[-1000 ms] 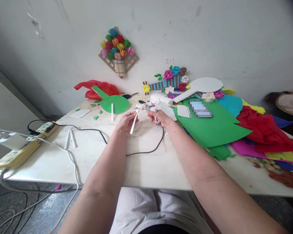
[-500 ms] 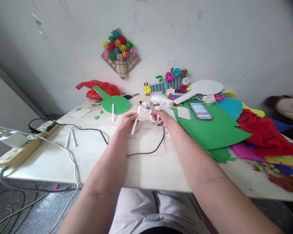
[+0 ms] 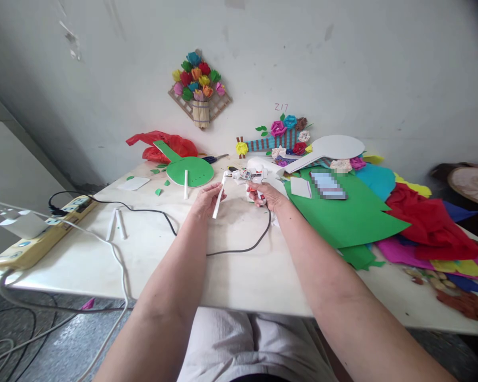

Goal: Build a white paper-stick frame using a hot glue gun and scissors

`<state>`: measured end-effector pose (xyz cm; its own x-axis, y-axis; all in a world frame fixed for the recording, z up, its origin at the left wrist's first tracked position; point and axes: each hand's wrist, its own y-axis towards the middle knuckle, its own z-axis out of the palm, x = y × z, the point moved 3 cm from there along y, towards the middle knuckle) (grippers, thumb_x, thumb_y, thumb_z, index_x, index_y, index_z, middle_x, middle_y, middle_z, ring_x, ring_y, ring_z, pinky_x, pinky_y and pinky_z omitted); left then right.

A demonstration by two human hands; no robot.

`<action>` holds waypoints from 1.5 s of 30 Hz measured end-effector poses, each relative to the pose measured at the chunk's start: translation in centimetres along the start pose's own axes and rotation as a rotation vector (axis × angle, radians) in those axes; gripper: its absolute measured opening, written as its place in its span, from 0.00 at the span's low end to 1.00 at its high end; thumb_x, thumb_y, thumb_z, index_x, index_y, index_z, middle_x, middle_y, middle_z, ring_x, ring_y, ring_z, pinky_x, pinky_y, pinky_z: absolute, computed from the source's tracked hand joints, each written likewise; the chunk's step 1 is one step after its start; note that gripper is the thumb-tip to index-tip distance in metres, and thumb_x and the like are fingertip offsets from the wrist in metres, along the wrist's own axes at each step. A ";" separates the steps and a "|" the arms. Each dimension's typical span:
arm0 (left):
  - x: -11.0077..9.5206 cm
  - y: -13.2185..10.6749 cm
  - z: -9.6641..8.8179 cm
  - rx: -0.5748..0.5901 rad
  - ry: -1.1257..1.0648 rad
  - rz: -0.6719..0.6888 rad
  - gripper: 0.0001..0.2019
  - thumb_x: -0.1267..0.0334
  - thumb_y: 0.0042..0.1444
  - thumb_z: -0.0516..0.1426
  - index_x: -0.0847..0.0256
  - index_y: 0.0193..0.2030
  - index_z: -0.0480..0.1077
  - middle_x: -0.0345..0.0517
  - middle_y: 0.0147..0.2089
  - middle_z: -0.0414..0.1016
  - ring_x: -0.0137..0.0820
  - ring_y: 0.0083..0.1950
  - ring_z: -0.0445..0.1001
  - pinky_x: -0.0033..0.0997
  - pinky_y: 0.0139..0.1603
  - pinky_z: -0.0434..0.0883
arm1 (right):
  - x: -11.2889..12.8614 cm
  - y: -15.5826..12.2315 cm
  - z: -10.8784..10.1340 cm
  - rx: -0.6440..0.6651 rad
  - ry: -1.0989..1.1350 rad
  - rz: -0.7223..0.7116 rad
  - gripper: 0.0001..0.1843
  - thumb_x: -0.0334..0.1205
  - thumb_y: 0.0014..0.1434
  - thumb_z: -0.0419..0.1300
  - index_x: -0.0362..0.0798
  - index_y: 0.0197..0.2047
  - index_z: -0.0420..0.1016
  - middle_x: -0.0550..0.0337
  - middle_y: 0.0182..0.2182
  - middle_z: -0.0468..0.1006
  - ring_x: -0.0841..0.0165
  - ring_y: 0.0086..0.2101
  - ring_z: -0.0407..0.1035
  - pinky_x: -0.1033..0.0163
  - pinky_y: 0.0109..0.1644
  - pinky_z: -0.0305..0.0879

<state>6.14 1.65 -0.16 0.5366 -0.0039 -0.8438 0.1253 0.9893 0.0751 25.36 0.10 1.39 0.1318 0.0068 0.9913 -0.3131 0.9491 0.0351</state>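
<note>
Little has shifted since a second ago: both hands sit a touch farther up the pale table [image 3: 239, 276], and the gun's nozzle has closed on the stick's tip. My left hand [image 3: 206, 200] pinches a thin white rolled-paper stick [image 3: 218, 201] near its middle, fingers narrow around it. My right hand [image 3: 269, 194] wraps the white hot-glue gun [image 3: 250, 174], nozzle at the stick's upper end. I judge this midway: one white stick [image 3: 186, 184] already lies on the green paddle-shaped card [image 3: 197, 171] just left, while two spare sticks [image 3: 115, 225] lie untouched near the black cord [image 3: 242, 248].
</note>
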 end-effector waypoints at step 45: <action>-0.1 0.3 -0.2 -0.040 0.032 0.081 0.10 0.70 0.39 0.64 0.68 0.31 0.72 0.40 0.21 0.69 0.22 0.23 0.68 0.27 0.30 0.70 | 0.0 0.3 -0.1 -0.101 -0.098 -0.030 0.19 0.49 0.44 0.66 0.43 0.21 0.65 0.64 0.14 0.67 0.79 0.10 0.54 0.71 0.10 0.50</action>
<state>5.93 1.95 -0.19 0.5166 0.0809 -0.8524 0.0488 0.9911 0.1236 25.39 0.46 1.34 0.0460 -0.0479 0.9978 -0.2139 0.9752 0.0567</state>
